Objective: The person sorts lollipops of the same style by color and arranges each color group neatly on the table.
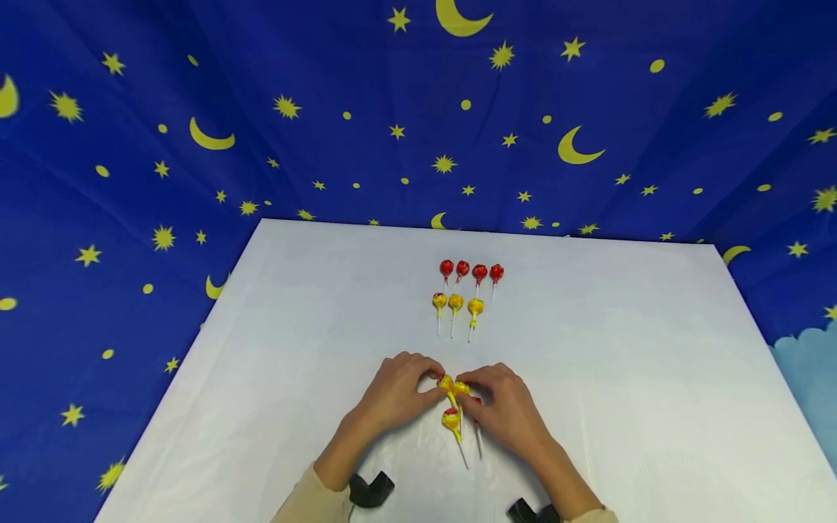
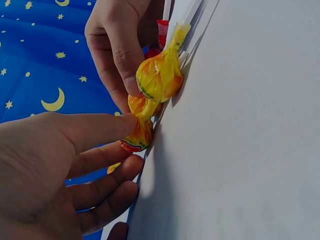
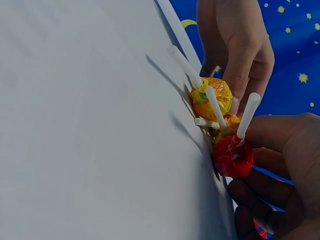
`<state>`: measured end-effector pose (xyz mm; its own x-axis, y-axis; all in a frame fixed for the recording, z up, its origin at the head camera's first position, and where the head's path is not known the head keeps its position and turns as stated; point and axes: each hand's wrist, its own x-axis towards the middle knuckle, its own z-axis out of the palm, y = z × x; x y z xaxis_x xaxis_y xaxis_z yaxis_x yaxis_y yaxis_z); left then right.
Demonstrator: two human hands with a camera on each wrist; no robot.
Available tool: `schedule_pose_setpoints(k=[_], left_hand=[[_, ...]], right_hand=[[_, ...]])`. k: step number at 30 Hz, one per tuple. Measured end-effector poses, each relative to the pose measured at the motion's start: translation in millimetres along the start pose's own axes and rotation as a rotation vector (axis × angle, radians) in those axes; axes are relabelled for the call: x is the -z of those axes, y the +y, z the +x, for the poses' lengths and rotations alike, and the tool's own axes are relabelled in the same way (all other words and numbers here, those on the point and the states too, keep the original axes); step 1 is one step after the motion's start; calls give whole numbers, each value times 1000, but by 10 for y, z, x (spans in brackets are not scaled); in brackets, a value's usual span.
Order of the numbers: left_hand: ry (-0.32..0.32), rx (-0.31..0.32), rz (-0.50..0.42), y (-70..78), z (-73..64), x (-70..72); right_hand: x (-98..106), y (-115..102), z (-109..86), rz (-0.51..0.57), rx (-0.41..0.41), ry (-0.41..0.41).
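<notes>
Wrapped lollipops on a smooth white bench [image 1: 314, 305], backed by blue cloth [image 1: 366, 73] printed with yellow moons and stars.
Midway between the bench's side edges, well apart from its back edge, the left hand [image 1: 402, 392] pinches a round yellow-wrapped lollipop [image 1: 445, 382]; the right hand [image 1: 503, 403] pinches another yellow lollipop [image 1: 461, 388] just beside it. A third yellow lollipop [image 1: 451, 420] and a round red-wrapped lollipop [image 3: 233, 159] are near. Toward the back edge lie four red lollipops [image 1: 480, 273] and three yellow lollipops [image 1: 455, 303].
</notes>
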<state>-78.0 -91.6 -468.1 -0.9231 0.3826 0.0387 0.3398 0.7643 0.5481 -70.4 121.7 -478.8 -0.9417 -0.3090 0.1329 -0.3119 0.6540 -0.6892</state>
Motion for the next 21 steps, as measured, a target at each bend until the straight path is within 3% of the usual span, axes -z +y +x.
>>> schedule_pose_setpoints(k=[7, 21], left_hand=[[9, 38, -68, 21, 10, 8], [44, 16, -90, 23, 1, -32]], right_hand=[[-1, -4, 26, 6, 8, 3], [11, 39, 2, 57, 6, 46]])
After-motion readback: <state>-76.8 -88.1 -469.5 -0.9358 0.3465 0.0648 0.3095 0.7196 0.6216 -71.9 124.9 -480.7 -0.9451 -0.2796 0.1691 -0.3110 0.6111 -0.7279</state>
